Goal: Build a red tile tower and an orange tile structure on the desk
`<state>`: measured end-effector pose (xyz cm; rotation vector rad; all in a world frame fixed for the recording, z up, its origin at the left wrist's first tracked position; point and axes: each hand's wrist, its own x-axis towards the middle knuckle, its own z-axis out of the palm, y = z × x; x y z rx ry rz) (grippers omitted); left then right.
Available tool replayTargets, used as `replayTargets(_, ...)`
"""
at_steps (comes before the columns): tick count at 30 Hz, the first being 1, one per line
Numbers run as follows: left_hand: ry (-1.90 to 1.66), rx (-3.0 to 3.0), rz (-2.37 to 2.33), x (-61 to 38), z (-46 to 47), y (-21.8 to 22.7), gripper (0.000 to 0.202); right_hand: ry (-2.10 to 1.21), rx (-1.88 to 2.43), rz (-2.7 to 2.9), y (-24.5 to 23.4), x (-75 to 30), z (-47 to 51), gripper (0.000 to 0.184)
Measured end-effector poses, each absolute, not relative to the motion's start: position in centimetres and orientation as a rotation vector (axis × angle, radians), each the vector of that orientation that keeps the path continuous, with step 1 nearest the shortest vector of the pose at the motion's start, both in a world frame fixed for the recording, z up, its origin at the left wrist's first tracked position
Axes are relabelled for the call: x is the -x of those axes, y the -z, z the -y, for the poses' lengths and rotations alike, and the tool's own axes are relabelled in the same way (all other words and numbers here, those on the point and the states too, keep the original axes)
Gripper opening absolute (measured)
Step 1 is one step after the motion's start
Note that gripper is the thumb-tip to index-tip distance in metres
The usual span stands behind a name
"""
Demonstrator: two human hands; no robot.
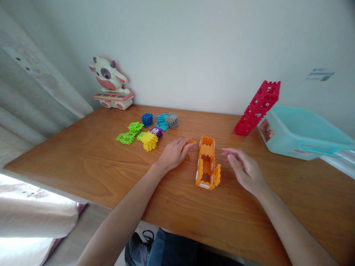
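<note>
An orange block structure (206, 162), a long open box of interlocking tiles, lies on the wooden table (83, 162) between my hands. My left hand (174, 152) rests on the table just left of it, fingers closed on a loose orange tile (190, 142). My right hand (244, 168) hovers just right of the structure, fingers loosely extended and apart, holding nothing.
Piles of tiles sit further back: green (129, 133), yellow (149, 141), purple (156, 131), blue (147, 119), teal (161, 121), grey (172, 120). A red tile tower (257, 108) leans on a light blue bin (299, 135) at right. A cow toy piano (111, 85) stands by the wall.
</note>
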<state>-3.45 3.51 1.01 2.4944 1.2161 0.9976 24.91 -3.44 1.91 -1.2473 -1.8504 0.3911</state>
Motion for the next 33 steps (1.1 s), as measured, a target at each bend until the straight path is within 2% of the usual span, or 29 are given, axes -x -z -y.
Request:
replayTargets(3, -1.129, -2.383, -1.148, 3.3, -3.2, -1.4, 0.038, -0.360, 1.241, 1.855, -2.0, -24.8, 3.4, 0.026)
replayTargets(6, -1.334, -2.326, -0.981, 3.1, -2.5, -2.1, 0.050, -0.197, 1.173, 1.871, -2.4, -24.6, 3.7, 0.026)
replayTargets(9, -1.534, -2.322, -0.726, 2.8, -1.2, -2.9, 0.061, 0.092, 1.020, 1.885, -2.8, -24.0, 4.5, 0.043)
replayTargets(12, -1.560, -2.447, -0.484, 2.0, 0.3, -3.5, 0.071, 0.351, 0.827, 1.930, -3.2, -23.3, 5.6, 0.062)
replayTargets(15, -1.562, -2.562, -0.216, 1.1, 1.5, -3.9, 0.080, 0.457, 0.676, 1.998, -3.4, -23.0, 6.5, 0.053)
replayTargets(17, -1.505, -2.646, -0.121, 0.7, 1.8, -4.0, 0.073, 0.468, 0.659, 2.016, -3.5, -23.2, 6.9, 0.048)
replayTargets(19, -1.438, -2.715, -0.108, 0.5, 1.9, -4.0, 0.065, 0.482, 0.675, 2.029, -3.7, -23.6, 7.2, 0.051)
replayTargets(22, -1.485, -2.685, -0.099, 0.4, 1.8, -3.9, 0.069, 0.562, 0.689, 2.043, -4.0, -24.1, 7.2, 0.051)
replayTargets(24, -1.632, -2.562, -0.141, 0.5, 1.7, -3.7, 0.067, 0.604, 0.664, 1.974, -4.0, -24.0, 7.0, 0.039)
replayTargets(28, -1.751, -2.247, -0.690, 1.0, 1.3, -3.7, 0.036, 0.432, 0.738, 1.799, -3.5, -23.1, 6.0, 0.014)
replayTargets(30, -1.556, -2.259, -1.002, 1.5, 0.7, -3.6, 0.028, 0.291, 0.938, 1.752, -2.9, -22.6, 5.3, 0.014)
replayTargets(33, -0.965, -2.509, -1.296, 2.3, -0.7, -3.0, 0.027, 0.104, 1.173, 1.725, -1.5, -22.6, 4.2, 0.019)
